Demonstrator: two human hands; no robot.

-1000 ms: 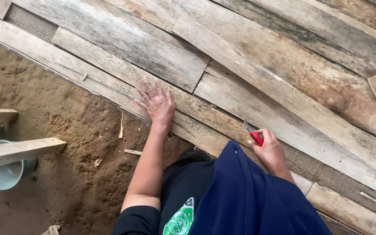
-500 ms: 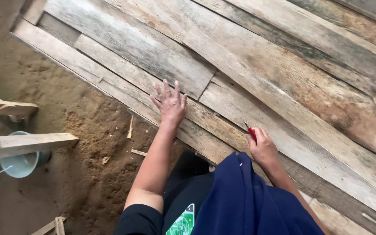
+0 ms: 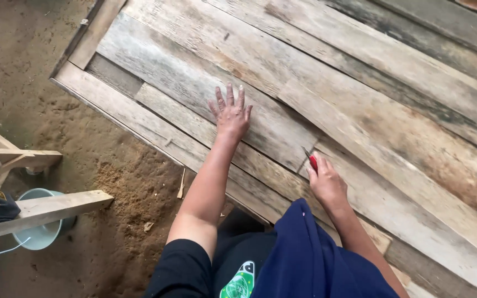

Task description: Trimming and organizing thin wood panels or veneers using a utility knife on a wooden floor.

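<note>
Left hand (image 3: 231, 114) sliding further up weathered planks (image 3: 327, 83) since half a second ago, now pressing flat, fingers spread, holding nothing. Right hand (image 3: 327, 185) staying closed round red-handled tool (image 3: 313, 161), tip resting at seam between boards, just right of left hand. View shifting: plank deck corner now showing. Sandy ground (image 3: 56, 72) lying left; pale bucket (image 3: 42, 232) sitting under wooden beam (image 3: 56, 208).

Single head-worn view, steeply downward and close over weathered planks (image 3: 360, 110) and sandy ground (image 3: 40, 83).
</note>
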